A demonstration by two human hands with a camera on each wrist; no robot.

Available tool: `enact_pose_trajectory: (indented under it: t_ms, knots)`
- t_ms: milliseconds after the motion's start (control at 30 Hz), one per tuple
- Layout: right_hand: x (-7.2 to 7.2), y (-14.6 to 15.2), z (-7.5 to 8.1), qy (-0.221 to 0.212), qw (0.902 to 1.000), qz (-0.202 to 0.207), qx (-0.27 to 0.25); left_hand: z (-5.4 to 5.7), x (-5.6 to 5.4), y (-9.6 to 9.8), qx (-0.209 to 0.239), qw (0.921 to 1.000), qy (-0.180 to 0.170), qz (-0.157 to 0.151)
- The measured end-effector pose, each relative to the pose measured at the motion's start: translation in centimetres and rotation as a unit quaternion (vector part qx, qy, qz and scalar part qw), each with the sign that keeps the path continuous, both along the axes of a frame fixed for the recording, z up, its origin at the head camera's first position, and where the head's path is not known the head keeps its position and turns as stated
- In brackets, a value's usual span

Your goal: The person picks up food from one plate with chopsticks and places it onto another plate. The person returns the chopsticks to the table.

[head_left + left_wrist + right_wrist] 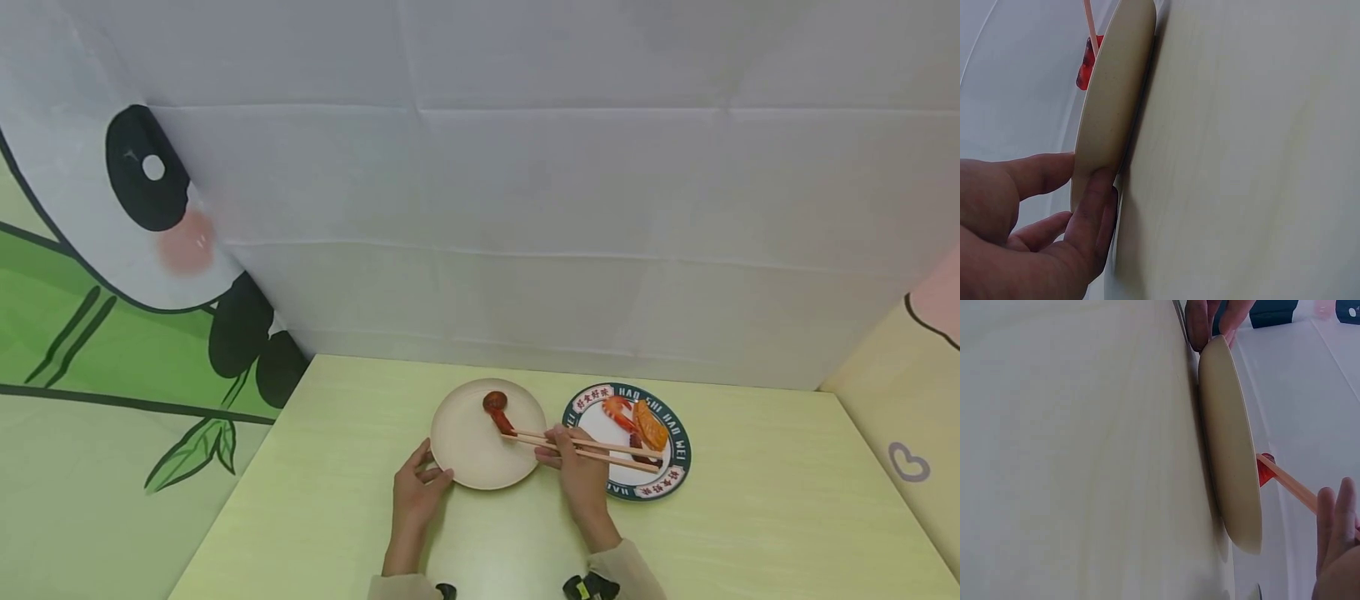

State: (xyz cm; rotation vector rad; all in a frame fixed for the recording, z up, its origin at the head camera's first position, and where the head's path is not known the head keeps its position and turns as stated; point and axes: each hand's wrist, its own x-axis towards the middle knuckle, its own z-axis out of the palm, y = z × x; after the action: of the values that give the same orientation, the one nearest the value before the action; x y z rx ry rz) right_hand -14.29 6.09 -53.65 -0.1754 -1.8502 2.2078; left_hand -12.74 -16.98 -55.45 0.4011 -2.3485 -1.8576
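My right hand (581, 475) holds a pair of wooden chopsticks (600, 447). Their tips meet the lower end of a glossy dark red, drumstick-shaped food piece (495, 403) on a cream plate (465, 454). With thumb and fingers, my left hand (420, 492) grips the near left rim of that plate; the left wrist view shows the fingers (1088, 212) against its outer wall. In the right wrist view the chopsticks (1297, 489) reach over the plate's rim to the red piece (1265, 472), mostly hidden by the rim.
Right of the cream plate is a white plate with a dark lettered rim (681, 450), partly behind the right hand. It bears a shrimp (617, 412), an orange piece (649, 426) and a dark red piece. A pale wall sheet (525, 292) rises behind the table (765, 483).
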Motion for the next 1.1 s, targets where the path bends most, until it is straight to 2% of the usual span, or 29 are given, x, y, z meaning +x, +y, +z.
enact_pose_trajectory:
  t_ms: [300,533,1100]
  knots:
    - [-0.1,0.8,-0.4,-0.006,0.9999,-0.011,-0.006,0.0,0.0,0.0,-0.005,1.0000,0.005,0.001]
    - [0.2,1.5,0.0,-0.016,0.9998,-0.009,0.002,0.0,0.0,0.1,-0.005,1.0000,0.004,0.001]
    - [0.7,2.5,0.4,-0.022,0.9995,-0.018,-0.016,-0.4,-0.2,0.0,0.008,1.0000,-0.003,-0.001]
